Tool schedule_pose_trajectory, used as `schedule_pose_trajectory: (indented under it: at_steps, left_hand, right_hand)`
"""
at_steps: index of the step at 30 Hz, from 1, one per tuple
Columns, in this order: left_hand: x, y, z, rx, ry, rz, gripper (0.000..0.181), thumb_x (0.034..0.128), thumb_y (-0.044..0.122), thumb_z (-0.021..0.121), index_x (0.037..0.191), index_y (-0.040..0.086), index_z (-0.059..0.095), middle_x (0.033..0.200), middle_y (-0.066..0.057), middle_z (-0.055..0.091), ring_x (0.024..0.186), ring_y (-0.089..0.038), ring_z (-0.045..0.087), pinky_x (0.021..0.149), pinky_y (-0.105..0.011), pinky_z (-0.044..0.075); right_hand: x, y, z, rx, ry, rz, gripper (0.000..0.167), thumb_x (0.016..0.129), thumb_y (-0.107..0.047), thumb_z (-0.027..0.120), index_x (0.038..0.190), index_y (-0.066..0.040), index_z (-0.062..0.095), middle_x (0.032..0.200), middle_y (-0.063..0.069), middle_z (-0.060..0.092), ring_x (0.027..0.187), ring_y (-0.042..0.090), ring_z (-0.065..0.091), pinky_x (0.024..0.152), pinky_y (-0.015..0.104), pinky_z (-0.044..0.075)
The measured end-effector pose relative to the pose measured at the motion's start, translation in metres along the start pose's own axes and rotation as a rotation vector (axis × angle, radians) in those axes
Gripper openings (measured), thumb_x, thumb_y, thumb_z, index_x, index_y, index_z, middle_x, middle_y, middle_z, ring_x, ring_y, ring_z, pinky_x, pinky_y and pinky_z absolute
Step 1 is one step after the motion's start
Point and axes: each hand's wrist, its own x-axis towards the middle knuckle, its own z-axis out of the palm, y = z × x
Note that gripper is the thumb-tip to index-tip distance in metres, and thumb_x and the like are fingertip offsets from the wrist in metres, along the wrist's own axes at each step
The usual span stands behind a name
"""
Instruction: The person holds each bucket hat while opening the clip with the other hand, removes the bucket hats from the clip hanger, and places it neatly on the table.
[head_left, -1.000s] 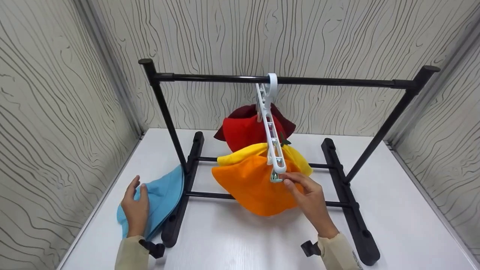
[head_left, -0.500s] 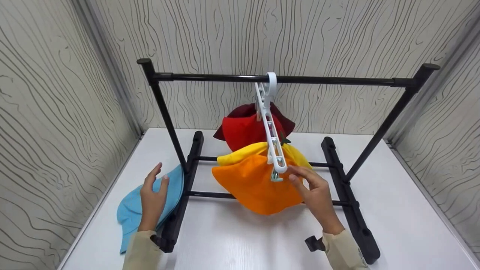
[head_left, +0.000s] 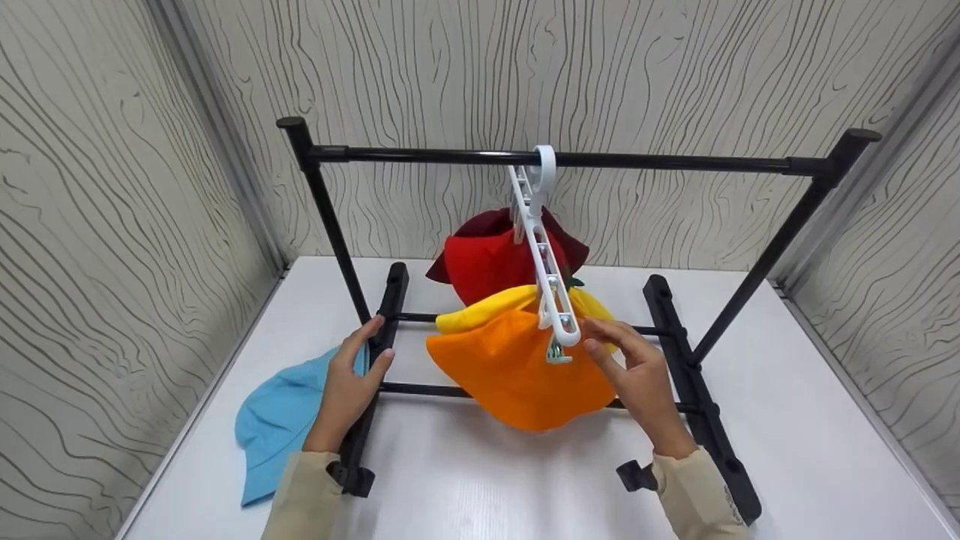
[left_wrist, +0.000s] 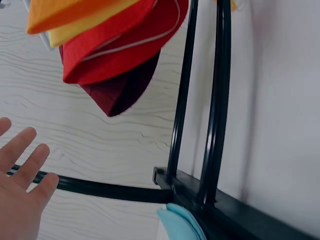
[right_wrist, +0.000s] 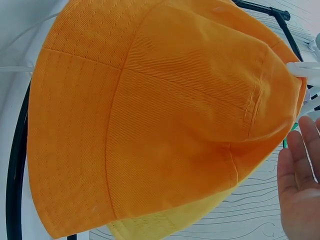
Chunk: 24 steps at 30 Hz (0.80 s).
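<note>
An orange bucket hat (head_left: 517,367) hangs from the front part of a white clip hanger (head_left: 553,285). Behind it hang a yellow hat (head_left: 480,309), a red hat (head_left: 487,262) and a dark red hat (head_left: 480,222). My right hand (head_left: 637,375) is beside the hanger's front end, its fingertips close to or touching it; in the right wrist view its fingers (right_wrist: 298,160) look straight. My left hand (head_left: 352,382) is in the air with fingers spread, holding nothing. Below it, a light blue hat (head_left: 277,420) lies on the table, partly hidden by the hand and forearm.
The hanger hooks over the top bar (head_left: 435,156) of a black rack. The rack's left foot (head_left: 394,289) and right foot (head_left: 675,337) stand on the white table (head_left: 465,487), joined by two low crossbars. Wood-patterned panels (head_left: 450,75) enclose the back and sides.
My left hand has moved right and a little up, away from the blue hat towards the rack. My right hand has come off the teal front clip and shifted slightly right and up.
</note>
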Motion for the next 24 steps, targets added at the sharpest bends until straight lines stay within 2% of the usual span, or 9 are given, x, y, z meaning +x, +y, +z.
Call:
schedule_pose_trajectory:
  at_steps: [4, 8, 15, 20, 24]
  left_hand:
    - [0.002, 0.011, 0.006, -0.015, -0.044, 0.008, 0.053, 0.0921, 0.016, 0.065, 0.141, 0.007, 0.046, 0.145, -0.01, 0.049, 0.134, -0.027, 0.044, 0.114, -0.048, 0.031]
    - [0.004, 0.02, 0.01, -0.013, -0.078, 0.009, 0.055, 0.0911, 0.016, 0.066, 0.142, 0.011, 0.046, 0.145, -0.007, 0.048, 0.135, -0.026, 0.044, 0.114, -0.048, 0.031]
    - [0.005, 0.03, 0.016, 0.017, -0.115, 0.041, 0.054, 0.0907, 0.019, 0.067, 0.141, 0.012, 0.048, 0.143, -0.006, 0.051, 0.133, -0.027, 0.045, 0.112, -0.051, 0.034]
    - [0.005, 0.036, 0.02, 0.016, -0.146, 0.032, 0.053, 0.0904, 0.022, 0.067, 0.14, 0.015, 0.05, 0.142, -0.004, 0.052, 0.133, -0.025, 0.046, 0.111, -0.052, 0.034]
    - [0.006, 0.041, 0.023, 0.01, -0.177, 0.027, 0.052, 0.0911, 0.025, 0.066, 0.14, 0.016, 0.05, 0.142, -0.003, 0.052, 0.132, -0.025, 0.046, 0.11, -0.054, 0.035]
  right_hand:
    - [0.002, -0.001, -0.001, -0.002, -0.006, 0.014, 0.034, 0.088, 0.0, 0.066, 0.122, -0.001, 0.064, 0.112, -0.009, 0.065, 0.105, 0.001, 0.06, 0.096, 0.012, 0.045]
    - [0.004, -0.003, -0.002, -0.004, -0.017, 0.016, 0.036, 0.087, 0.0, 0.066, 0.123, -0.003, 0.063, 0.114, -0.007, 0.065, 0.108, 0.0, 0.06, 0.097, 0.012, 0.044]
    - [0.009, -0.004, -0.004, 0.006, -0.045, 0.004, 0.037, 0.088, 0.0, 0.065, 0.125, -0.004, 0.062, 0.12, 0.0, 0.066, 0.113, -0.001, 0.059, 0.099, 0.015, 0.043]
    - [0.011, -0.004, -0.006, -0.009, -0.061, -0.004, 0.037, 0.088, 0.0, 0.065, 0.125, -0.004, 0.061, 0.121, -0.002, 0.065, 0.114, -0.002, 0.058, 0.1, 0.02, 0.043]
    - [0.014, -0.006, -0.007, -0.026, -0.071, 0.003, 0.037, 0.089, -0.001, 0.065, 0.126, -0.004, 0.061, 0.124, 0.005, 0.065, 0.115, -0.003, 0.057, 0.101, 0.02, 0.042]
